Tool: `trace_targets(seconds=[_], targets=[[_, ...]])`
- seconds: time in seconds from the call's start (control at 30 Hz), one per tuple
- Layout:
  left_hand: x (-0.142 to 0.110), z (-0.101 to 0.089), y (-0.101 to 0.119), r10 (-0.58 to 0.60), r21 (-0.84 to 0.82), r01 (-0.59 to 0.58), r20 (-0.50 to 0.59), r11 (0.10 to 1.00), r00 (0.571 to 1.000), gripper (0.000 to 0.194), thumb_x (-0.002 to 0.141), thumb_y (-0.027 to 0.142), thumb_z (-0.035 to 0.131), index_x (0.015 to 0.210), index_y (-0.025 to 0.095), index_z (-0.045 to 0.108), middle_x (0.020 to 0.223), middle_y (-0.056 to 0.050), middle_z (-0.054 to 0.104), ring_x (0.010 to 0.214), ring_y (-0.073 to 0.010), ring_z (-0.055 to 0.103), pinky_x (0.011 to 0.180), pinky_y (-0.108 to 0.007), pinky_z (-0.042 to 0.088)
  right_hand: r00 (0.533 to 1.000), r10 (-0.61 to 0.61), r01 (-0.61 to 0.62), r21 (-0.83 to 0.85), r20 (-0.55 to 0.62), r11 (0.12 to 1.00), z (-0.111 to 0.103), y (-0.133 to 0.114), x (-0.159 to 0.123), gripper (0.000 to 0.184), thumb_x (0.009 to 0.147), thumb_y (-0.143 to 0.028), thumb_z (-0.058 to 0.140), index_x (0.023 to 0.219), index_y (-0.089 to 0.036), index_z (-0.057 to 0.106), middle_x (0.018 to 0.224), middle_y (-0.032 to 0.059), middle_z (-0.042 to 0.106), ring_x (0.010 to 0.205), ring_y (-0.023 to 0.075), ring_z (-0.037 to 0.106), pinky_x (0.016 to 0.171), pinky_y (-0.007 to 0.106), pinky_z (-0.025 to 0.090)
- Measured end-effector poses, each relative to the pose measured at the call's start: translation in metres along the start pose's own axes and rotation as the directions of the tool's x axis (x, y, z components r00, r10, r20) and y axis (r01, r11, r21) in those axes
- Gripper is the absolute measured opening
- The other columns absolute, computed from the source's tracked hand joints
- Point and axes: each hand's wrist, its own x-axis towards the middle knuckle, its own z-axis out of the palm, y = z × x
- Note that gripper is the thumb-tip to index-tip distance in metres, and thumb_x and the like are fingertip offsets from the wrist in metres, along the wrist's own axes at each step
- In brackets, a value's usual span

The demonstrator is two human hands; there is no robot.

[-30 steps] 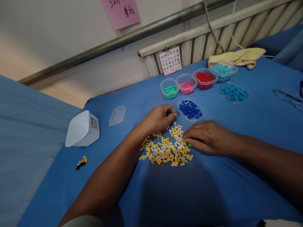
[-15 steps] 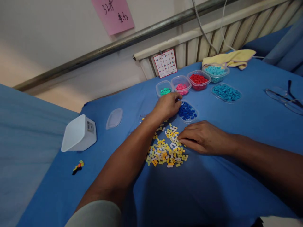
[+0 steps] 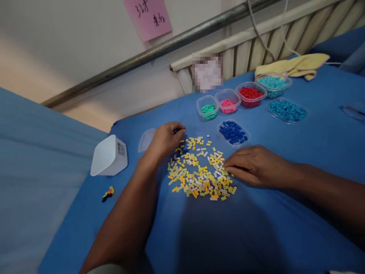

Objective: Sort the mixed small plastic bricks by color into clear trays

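Small yellow, orange and whitish building bricks (image 3: 203, 180) lie scattered in a loose heap on the blue cloth. My left hand (image 3: 168, 140) is at the heap's upper left edge, its fingers curled in. Whatever sits between those fingertips is too dark to make out. At the heap's right edge rests my right hand (image 3: 252, 166), thumb and fingers pinched together and touching the outer bricks. Any piece in that pinch is hidden. Just beyond the heap, dark blue bricks (image 3: 232, 132) fill a shallow clear tray.
Clear tubs hold green bricks (image 3: 209, 110), pink bricks (image 3: 228, 105), red bricks (image 3: 251, 92) and light turquoise bricks (image 3: 272, 82). Teal bricks (image 3: 287, 109) lie in a clear lid. Leftward are a clear lid (image 3: 145, 140), a white box (image 3: 110, 156) and a small joined brick piece (image 3: 108, 194). A yellow cloth (image 3: 293, 66) lies behind.
My left hand has moved left and toward me, from beside the dark blue bricks to the heap's upper left edge. My right hand stays at the heap. The view has shifted slightly.
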Motion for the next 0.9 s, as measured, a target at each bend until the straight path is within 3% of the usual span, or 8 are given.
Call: trace_targets(seconds=[0.1, 0.17, 0.3, 0.4, 0.5, 0.73, 0.9], targets=[[-0.021, -0.011, -0.020, -0.117, -0.031, 0.119, 0.061, 0.992, 0.991, 0.024, 0.099, 0.032, 0.067, 0.106, 0.016, 0.084, 0.091, -0.004, 0.081, 0.079, -0.0193, 0.070, 0.073, -0.032, 0.048, 1.000, -0.005, 0.005, -0.004, -0.011, 1.000, 0.000, 0.000, -0.002, 0.025, 0.116, -0.030, 0.058, 0.112, -0.022, 0.082, 0.103, 0.0067, 0.087, 0.089, 0.0206, 0.082, 0.081, 0.032, 0.061], [-0.028, -0.013, -0.026, -0.134, -0.025, 0.138, 0.121, 0.990, 0.984, 0.024, 0.099, 0.031, 0.067, 0.106, 0.017, 0.085, 0.090, -0.003, 0.081, 0.078, -0.0191, 0.070, 0.072, -0.032, 0.047, 1.000, -0.009, 0.009, -0.012, -0.011, 1.000, 0.000, 0.000, -0.003, 0.027, 0.117, -0.030, 0.057, 0.114, -0.021, 0.082, 0.103, 0.0069, 0.087, 0.090, 0.0208, 0.083, 0.081, 0.032, 0.061], [-0.029, -0.011, -0.027, -0.053, 0.016, 0.051, 0.220, 0.999, 0.974, 0.024, 0.099, 0.023, 0.066, 0.111, 0.019, 0.087, 0.102, -0.005, 0.084, 0.087, -0.0196, 0.075, 0.080, -0.032, 0.052, 1.000, -0.006, 0.006, -0.016, -0.014, 1.000, 0.000, -0.001, -0.005, 0.025, 0.116, -0.028, 0.058, 0.118, -0.021, 0.082, 0.103, 0.0068, 0.087, 0.089, 0.0210, 0.083, 0.082, 0.032, 0.062], [-0.027, -0.008, -0.029, 0.031, 0.101, -0.061, 0.279, 0.993, 0.960, 0.034, 0.100, 0.019, 0.064, 0.124, 0.021, 0.087, 0.122, -0.008, 0.085, 0.106, -0.0239, 0.078, 0.095, -0.035, 0.055, 1.000, -0.007, 0.007, -0.018, -0.021, 1.000, 0.000, -0.001, -0.007, 0.024, 0.116, -0.027, 0.059, 0.119, -0.021, 0.082, 0.103, 0.0068, 0.087, 0.090, 0.0208, 0.083, 0.083, 0.032, 0.062], [-0.026, -0.008, -0.031, 0.034, 0.195, -0.102, 0.325, 0.976, 0.945, 0.038, 0.100, 0.019, 0.062, 0.130, 0.022, 0.085, 0.131, -0.010, 0.083, 0.117, -0.0274, 0.077, 0.101, -0.037, 0.055, 1.000, -0.008, 0.008, -0.014, -0.024, 1.000, 0.000, -0.001, -0.007, 0.023, 0.115, -0.027, 0.059, 0.119, -0.021, 0.081, 0.105, 0.0068, 0.087, 0.091, 0.0212, 0.083, 0.084, 0.032, 0.063], [-0.029, -0.017, -0.025, -0.036, 0.228, -0.040, 0.322, 0.973, 0.946, 0.020, 0.095, 0.022, 0.066, 0.108, 0.019, 0.081, 0.100, -0.006, 0.082, 0.081, -0.0213, 0.070, 0.072, -0.034, 0.045, 1.000, -0.024, 0.023, -0.021, -0.007, 1.000, -0.001, -0.001, -0.008, 0.022, 0.117, -0.026, 0.057, 0.121, -0.021, 0.078, 0.106, 0.0065, 0.087, 0.091, 0.0217, 0.084, 0.082, 0.034, 0.063], [-0.028, -0.016, -0.024, -0.033, 0.093, 0.011, 0.238, 0.996, 0.971, 0.015, 0.091, 0.021, 0.068, 0.102, 0.019, 0.077, 0.091, -0.004, 0.078, 0.076, -0.0188, 0.067, 0.070, -0.033, 0.044, 1.000, -0.007, 0.007, -0.037, 0.011, 0.999, -0.002, 0.000, -0.007, 0.023, 0.118, -0.029, 0.057, 0.122, -0.021, 0.078, 0.106, 0.0065, 0.086, 0.092, 0.0215, 0.083, 0.083, 0.034, 0.064]])
